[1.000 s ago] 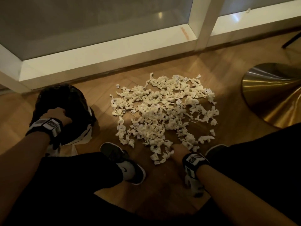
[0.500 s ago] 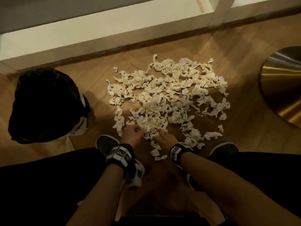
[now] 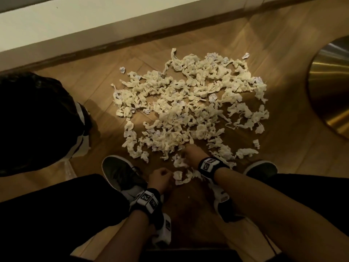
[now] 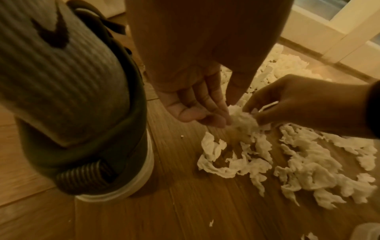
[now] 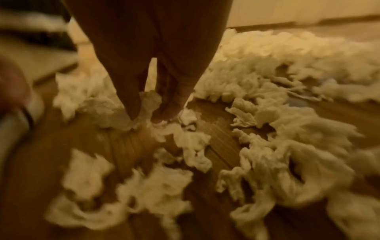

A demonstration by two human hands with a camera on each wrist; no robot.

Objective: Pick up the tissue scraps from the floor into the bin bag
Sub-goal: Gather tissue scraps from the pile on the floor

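2 hands pinch 1 tissue clump (image 4: 243,121) together: left hand (image 3: 160,177), right hand (image 3: 190,154). Bin bag (image 3: 37,120) sits far left, nearer the left hand.

A wooden floor (image 3: 217,31) with a herringbone pattern meets a white window frame (image 3: 75,21) at the top. A round brass base (image 3: 332,82) stands at the right. Two dark sneakers (image 3: 120,171) with white soles rest on the floor.
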